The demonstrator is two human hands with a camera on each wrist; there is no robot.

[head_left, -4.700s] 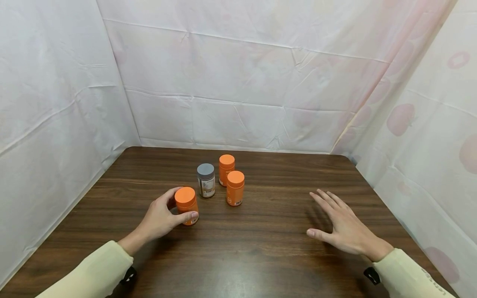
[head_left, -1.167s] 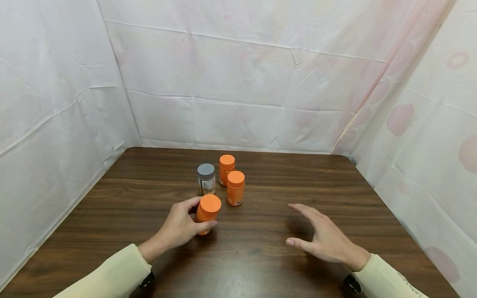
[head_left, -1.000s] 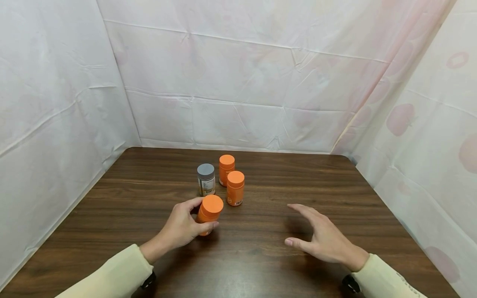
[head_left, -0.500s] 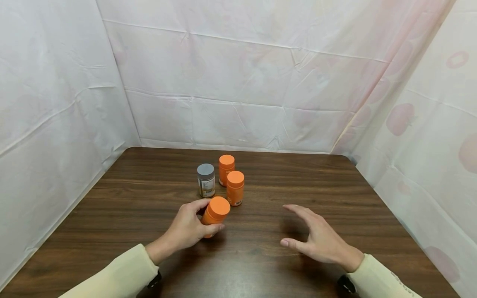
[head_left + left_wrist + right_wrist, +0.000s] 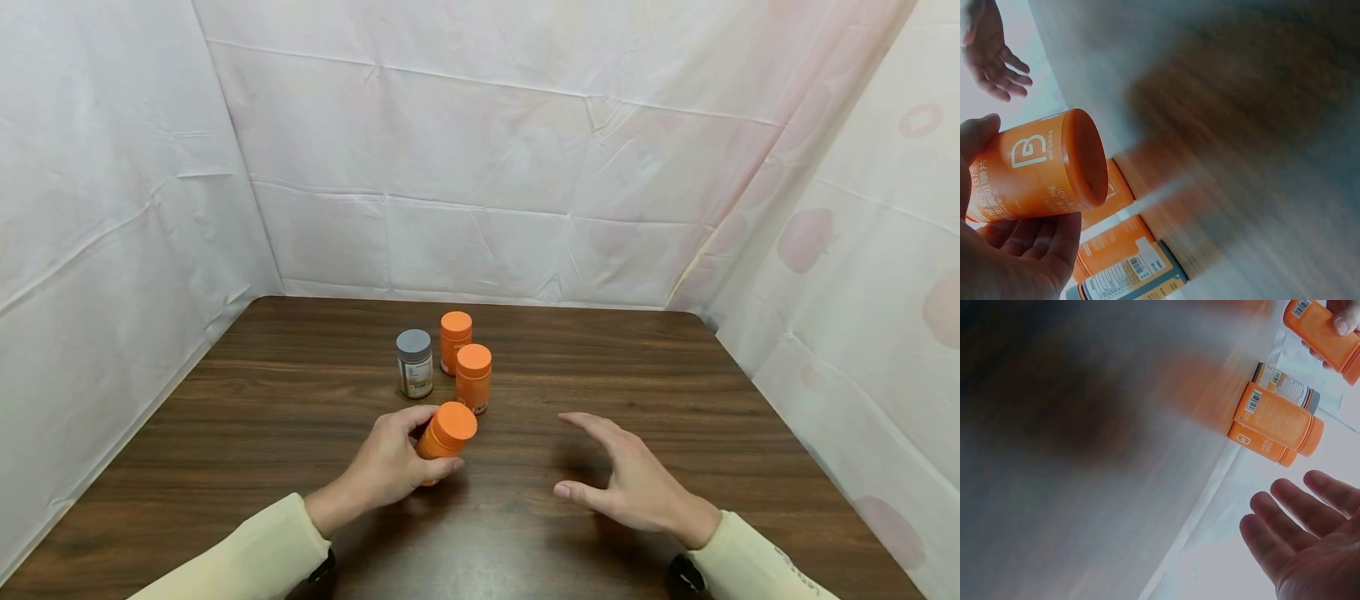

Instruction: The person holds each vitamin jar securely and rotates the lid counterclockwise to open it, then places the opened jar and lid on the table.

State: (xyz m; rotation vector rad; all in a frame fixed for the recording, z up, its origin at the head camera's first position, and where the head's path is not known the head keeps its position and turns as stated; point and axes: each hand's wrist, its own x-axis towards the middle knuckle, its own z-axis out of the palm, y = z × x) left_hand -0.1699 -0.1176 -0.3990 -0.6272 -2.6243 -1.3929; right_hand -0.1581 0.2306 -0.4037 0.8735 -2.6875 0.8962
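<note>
My left hand [image 5: 390,462] grips an orange pill bottle [image 5: 1035,169] round its body, thumb on the near side. The bottle leans to the right, its orange cap [image 5: 455,423] up, and the left wrist view shows its base off the table. Just behind it stand a second orange bottle [image 5: 473,379], a third orange bottle [image 5: 456,342] farther back, and a grey-capped bottle [image 5: 416,364] to their left. Over the table on the right hovers my right hand [image 5: 637,483], fingers extended and thumb apart, holding nothing.
The dark wood table [image 5: 585,350] reaches back to a pale curtain [image 5: 480,167], which also walls off the left and right sides. Black bands sit at both wrists, below light sleeves [image 5: 247,550].
My left hand has carried the orange bottle rightward and slightly nearer, tilting it more. My right hand has drifted left toward it. The three standing bottles have stayed put.
</note>
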